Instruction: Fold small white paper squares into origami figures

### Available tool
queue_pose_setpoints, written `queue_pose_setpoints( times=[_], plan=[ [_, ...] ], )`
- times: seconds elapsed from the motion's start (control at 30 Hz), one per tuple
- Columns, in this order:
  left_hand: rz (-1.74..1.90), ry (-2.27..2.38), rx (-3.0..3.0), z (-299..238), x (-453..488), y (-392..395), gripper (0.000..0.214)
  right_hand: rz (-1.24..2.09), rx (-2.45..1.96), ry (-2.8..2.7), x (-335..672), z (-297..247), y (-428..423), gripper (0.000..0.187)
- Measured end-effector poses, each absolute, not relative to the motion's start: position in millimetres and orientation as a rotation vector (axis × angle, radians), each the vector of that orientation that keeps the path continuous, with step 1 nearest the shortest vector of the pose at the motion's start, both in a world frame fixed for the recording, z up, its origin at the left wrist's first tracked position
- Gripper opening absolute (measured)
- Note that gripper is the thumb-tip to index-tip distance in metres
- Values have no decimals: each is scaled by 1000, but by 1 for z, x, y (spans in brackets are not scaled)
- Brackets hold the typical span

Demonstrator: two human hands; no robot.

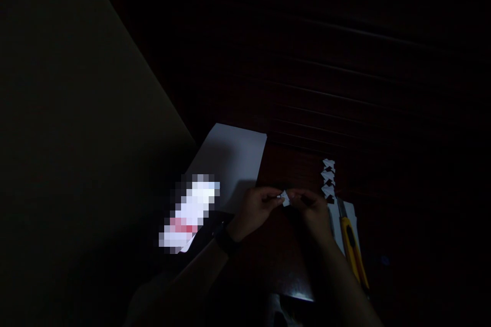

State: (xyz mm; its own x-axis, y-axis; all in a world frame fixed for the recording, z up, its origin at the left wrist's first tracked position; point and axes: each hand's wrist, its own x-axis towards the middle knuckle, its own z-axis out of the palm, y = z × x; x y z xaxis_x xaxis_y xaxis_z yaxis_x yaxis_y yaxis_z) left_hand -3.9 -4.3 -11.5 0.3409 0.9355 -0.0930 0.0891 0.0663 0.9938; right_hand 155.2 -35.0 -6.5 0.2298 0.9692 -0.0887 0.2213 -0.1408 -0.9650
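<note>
The scene is very dark. My left hand (256, 210) and my right hand (312, 210) meet over a dark wooden table, both pinching a small folded piece of white paper (285, 197) between their fingertips. A dark band sits on my left wrist. Just right of my right hand lies a row of small folded white paper pieces (329, 179).
A white paper sheet (233, 161) lies left of my hands. A yellow utility knife (352, 245) rests on a white sheet at the right. A bright blurred object (190, 213) sits at the left. A pale wall fills the left side.
</note>
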Motion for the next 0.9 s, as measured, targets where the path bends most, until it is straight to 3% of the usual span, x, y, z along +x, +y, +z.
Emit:
queue_pose_setpoints(
  times=[0.23,0.77,0.9],
  plan=[
    [885,1071,1322,-17,-7,-2,17,1080,-1505,-1290,154,-5,-36,24],
    [794,1080,1567,-11,-7,-7,25,1123,-1580,-1345,155,-9,-38,12],
    [797,1125,1608,-10,-7,-8,27,1053,-1562,-1324,154,-13,-37,22]
  ],
)
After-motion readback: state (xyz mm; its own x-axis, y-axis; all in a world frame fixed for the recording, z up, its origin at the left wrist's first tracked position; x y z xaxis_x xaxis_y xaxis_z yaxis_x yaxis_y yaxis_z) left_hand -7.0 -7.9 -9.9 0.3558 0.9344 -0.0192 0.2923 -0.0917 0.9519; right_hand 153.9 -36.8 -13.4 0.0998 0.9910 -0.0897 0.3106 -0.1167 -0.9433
